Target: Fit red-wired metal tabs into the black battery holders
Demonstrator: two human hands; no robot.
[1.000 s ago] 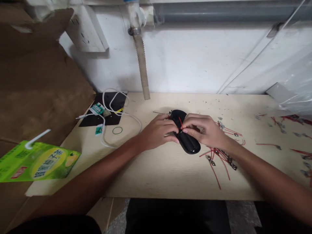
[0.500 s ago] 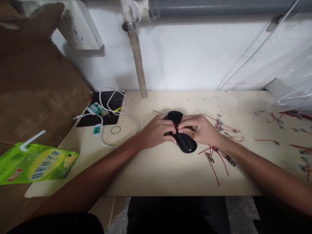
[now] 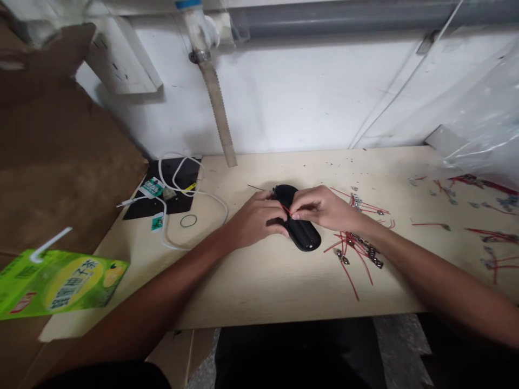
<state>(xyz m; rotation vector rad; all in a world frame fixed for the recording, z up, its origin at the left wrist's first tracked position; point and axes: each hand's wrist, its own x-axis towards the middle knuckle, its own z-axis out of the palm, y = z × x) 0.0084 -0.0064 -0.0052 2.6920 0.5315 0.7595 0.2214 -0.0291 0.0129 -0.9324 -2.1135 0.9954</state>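
Observation:
A black, elongated plastic casing (image 3: 307, 235) with a hollow inside lies slantwise on the table between my hands. My left hand (image 3: 258, 220) is curled against its left side, gripping it with thumb and fingers. From the right, my right hand (image 3: 322, 207) pinches a short red wire (image 3: 286, 209) over the casing's middle. What the wire joins is hidden by the fingers. A thin dark wire (image 3: 259, 187) sticks out past the casing's upper left end.
Red wires with small metal tabs (image 3: 348, 243) lie heaped by my right forearm, and more (image 3: 494, 237) are scattered at far right. On the left are a white cable (image 3: 219, 201), a green rubber band (image 3: 188, 220), a black sheet (image 3: 138, 212) and a green drink pouch (image 3: 77, 281).
The whole view has shifted slightly as the head moved. My right fingers have turned a little at the red wire; both hands keep their places on the casing.

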